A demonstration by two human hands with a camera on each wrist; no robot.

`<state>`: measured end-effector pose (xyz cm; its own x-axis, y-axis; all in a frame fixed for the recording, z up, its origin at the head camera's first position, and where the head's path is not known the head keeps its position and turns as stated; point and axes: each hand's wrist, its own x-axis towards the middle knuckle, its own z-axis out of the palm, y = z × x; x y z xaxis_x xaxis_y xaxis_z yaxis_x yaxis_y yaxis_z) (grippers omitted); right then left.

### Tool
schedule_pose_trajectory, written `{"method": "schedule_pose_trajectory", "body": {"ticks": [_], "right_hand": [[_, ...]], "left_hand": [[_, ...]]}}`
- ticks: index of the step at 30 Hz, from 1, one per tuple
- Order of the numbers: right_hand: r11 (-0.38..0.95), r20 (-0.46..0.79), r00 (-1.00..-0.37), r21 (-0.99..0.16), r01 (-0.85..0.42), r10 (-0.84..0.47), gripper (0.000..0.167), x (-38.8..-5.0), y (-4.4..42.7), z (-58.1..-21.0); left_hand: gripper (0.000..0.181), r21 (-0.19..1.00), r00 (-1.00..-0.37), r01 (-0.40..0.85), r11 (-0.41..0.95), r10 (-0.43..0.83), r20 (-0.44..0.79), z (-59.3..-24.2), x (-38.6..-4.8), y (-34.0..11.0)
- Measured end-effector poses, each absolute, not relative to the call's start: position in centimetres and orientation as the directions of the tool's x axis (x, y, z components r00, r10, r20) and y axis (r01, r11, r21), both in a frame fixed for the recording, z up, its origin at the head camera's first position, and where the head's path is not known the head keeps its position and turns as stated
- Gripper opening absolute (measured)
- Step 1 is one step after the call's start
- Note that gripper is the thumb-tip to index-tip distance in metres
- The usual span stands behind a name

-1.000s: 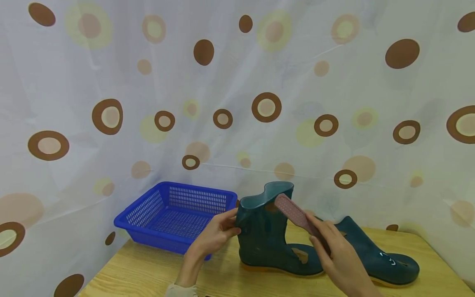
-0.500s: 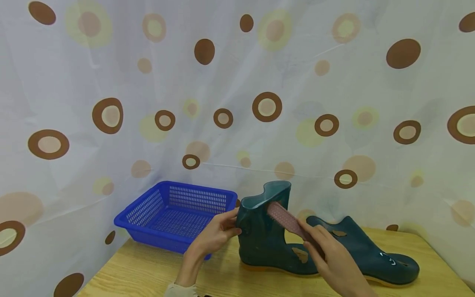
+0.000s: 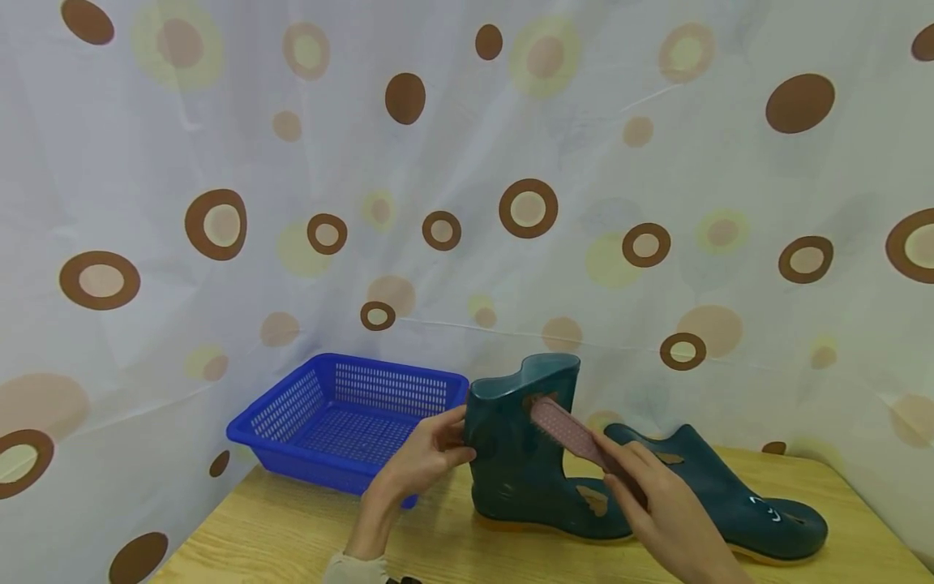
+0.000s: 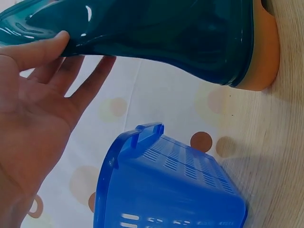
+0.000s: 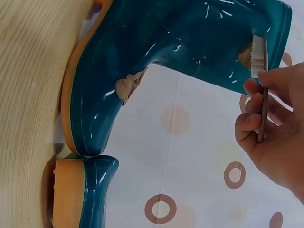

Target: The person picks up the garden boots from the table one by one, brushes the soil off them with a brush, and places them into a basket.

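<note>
1. Right there, the left hand (image 3: 426, 454) had the upright boot (image 3: 503, 466) pinched at the back of its shaft, and I had the thumb on the outer face with fingers behind.
2. That boot stood around the middle of the tabletop (image 3: 292, 539), orange sole down, toe toward the right edge.
3. On my other side, the right hand (image 3: 664, 499) gripped the pink brush (image 3: 563, 427) by its handle, thumb and curled fingers wrapped round it!
4. The brush slanted up and leftward across the shaft, its pale bristles (image 5: 257, 56) right at the upper brown patch (image 5: 245, 57) just below the boot's rim; how hard they pressed, I couldn't tell.
5. Down on the instep, I spotted a lower brown patch (image 3: 593, 500).
6. Over toward the right edge sat the second boot (image 3: 737, 495), partly hidden by my right hand and marked with brown too; whether the two boots touched, I couldn't tell.
7. At the far left corner stood the blue basket (image 3: 321, 472), its slotted sides in plain view, near the left hand.
8. Behind it all, along the far edge, hung a pale sheet (image 3: 350, 146) of brown and yellow spots.
</note>
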<state>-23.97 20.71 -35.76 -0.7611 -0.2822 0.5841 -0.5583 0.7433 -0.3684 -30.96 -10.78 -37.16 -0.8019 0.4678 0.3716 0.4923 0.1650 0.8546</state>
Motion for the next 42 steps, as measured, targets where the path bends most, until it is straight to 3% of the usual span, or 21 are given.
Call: {"method": "schedule_pose_trajectory", "body": {"ticks": [10, 30, 42], "right_hand": [[0.755, 0.612, -0.747, -0.355, -0.552, -0.259, 0.047, -23.85, 21.18, -35.68], [0.722, 0.705, -0.661, -0.315, -0.616, -0.257, 0.054, -23.76, 20.53, -35.65], [0.703, 0.663, -0.684, -0.329, -0.631, -0.304, 0.052, -23.72, 20.59, -35.85]], "left_hand": [[0.055, 0.860, -0.834, 0.466, 0.208, 0.427, 0.349, -37.30, -30.89, -11.04], [0.047, 0.866, -0.785, 0.480, 0.136, 0.507, 0.356, -36.98, -30.80, -11.55], [0.047, 0.852, -0.772, 0.506, 0.132, 0.510, 0.379, -36.97, -30.82, -11.55]]}}
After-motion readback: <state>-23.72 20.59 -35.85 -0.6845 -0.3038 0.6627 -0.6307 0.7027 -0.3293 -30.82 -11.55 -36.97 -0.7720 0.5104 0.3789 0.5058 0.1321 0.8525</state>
